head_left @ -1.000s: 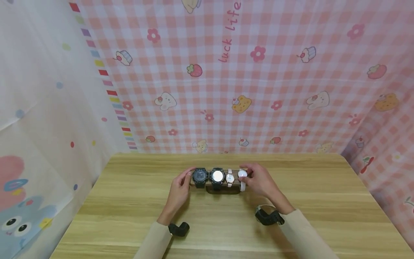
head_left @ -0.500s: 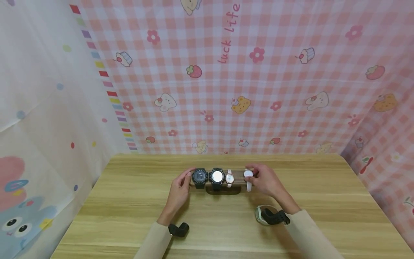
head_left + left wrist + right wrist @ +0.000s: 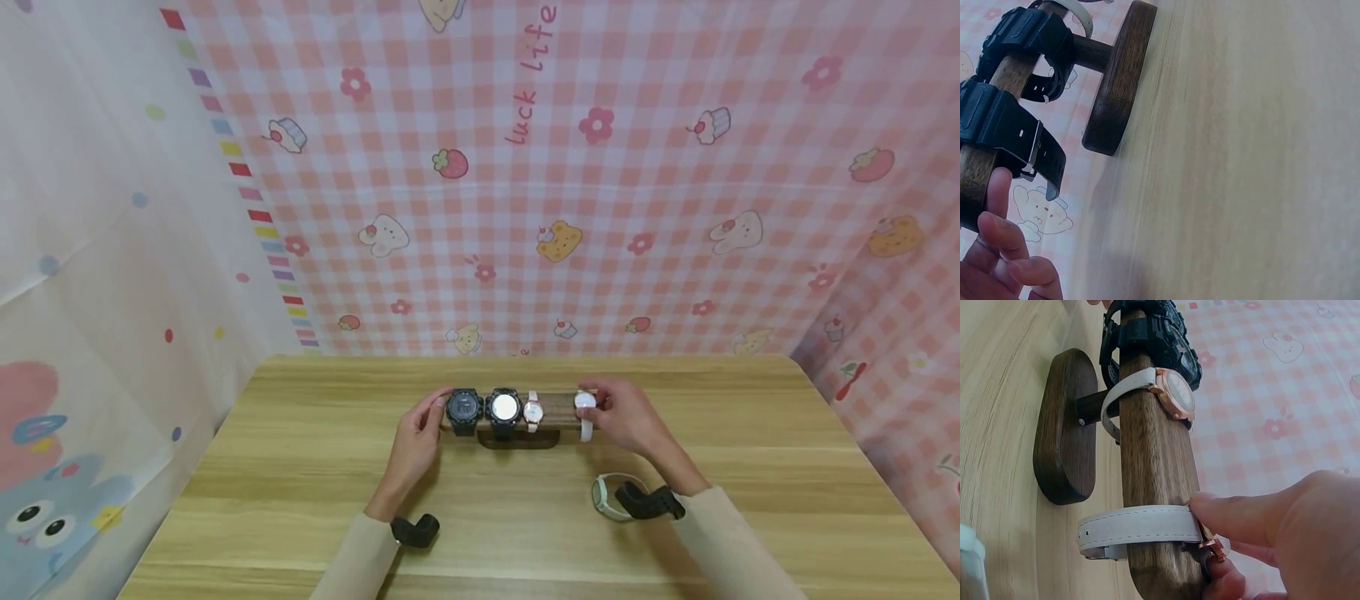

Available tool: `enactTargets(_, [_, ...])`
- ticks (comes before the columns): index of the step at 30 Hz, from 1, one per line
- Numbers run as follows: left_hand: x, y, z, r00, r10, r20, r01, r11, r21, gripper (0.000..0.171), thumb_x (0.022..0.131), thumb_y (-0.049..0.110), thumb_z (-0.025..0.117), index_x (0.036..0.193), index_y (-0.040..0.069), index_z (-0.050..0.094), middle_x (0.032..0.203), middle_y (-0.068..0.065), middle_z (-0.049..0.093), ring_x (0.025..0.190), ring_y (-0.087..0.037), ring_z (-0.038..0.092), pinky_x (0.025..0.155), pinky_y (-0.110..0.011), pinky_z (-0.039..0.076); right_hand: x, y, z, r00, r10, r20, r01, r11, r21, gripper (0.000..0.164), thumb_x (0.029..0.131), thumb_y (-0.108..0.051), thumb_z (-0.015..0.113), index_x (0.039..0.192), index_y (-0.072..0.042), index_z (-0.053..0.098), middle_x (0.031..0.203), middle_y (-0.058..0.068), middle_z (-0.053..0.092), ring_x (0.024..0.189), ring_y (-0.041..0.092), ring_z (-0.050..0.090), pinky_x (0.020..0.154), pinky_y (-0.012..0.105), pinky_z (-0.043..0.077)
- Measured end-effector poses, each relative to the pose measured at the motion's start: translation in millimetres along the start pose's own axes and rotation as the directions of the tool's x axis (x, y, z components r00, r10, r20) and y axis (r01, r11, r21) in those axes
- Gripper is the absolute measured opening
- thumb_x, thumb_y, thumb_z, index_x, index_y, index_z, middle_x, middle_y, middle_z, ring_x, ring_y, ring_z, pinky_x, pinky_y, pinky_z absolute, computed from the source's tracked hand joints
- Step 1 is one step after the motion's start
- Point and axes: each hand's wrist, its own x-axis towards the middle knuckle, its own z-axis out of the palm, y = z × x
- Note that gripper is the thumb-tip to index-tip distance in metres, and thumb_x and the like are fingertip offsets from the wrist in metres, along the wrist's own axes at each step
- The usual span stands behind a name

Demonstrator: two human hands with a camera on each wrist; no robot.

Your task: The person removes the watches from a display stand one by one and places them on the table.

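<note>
A dark wooden watch stand [image 3: 557, 408] has a horizontal bar on an oval base [image 3: 1065, 434]. My left hand [image 3: 415, 437] grips the bar's left end, with fingertips against its underside in the left wrist view. Beside it on the bar sit a black digital watch [image 3: 465, 407] and a second black watch [image 3: 504, 407] whose face glares. To their right is a small rose-gold watch [image 3: 1176, 394] with a white strap. Near the bar's right end, my right hand [image 3: 630, 418] pinches the case of a white-strapped watch [image 3: 1141, 525], its strap looped round the bar.
A pale green watch [image 3: 601, 494] lies on the wooden table [image 3: 322, 467], near the black wrist strap [image 3: 647, 502] on my right arm. Another black wrist strap [image 3: 415, 531] is on my left arm. A pink checked cloth [image 3: 495, 192] hangs behind the table.
My right hand has slid the white-strapped watch rightward along the bar, widening the gap to the rose-gold watch. More of the pale green watch shows. My left hand stays in place.
</note>
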Motion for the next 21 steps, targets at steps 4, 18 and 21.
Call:
enactTargets(4, [0.4,0.1,0.2,1.0,-0.002,-0.001,0.002,1.0,0.002,0.035,0.107,0.026,0.046,0.135,0.012,0.062,0.077,-0.027,0.053,0.08,-0.038,0.066,0.057,-0.024,0.047,-2,4,-3,1.0,-0.012,-0.001,0.012,1.0,0.002,0.038,0.088,-0.007,0.072,0.123,0.005,0.064,0.083,0.007,0.061,0.071,0.015,0.054,0.058,0.028,0.043])
enactTargets(18, [0.0,-0.5,1.4,1.0,-0.006,-0.014,0.006,1.0,-0.026,0.035,0.106,0.025,0.047,0.135,0.011,0.061,0.071,-0.02,0.052,0.08,-0.039,0.065,0.055,-0.023,0.046,-5,13,-10,1.0,0.011,0.001,-0.011,0.999,0.036,0.037,0.09,-0.007,0.071,0.125,0.002,0.065,0.084,0.007,0.062,0.075,0.017,0.054,0.058,0.027,0.043])
enactTargets(21, [-0.6,0.4,1.0,1.0,-0.017,-0.012,0.017,0.999,-0.028,0.034,0.106,0.027,0.047,0.134,0.015,0.062,0.074,-0.025,0.052,0.08,-0.039,0.065,0.056,-0.022,0.046,-6,14,-11,1.0,0.014,-0.006,-0.014,0.999,0.046,0.037,0.09,-0.008,0.071,0.125,0.002,0.065,0.085,0.007,0.063,0.075,0.017,0.055,0.058,0.026,0.043])
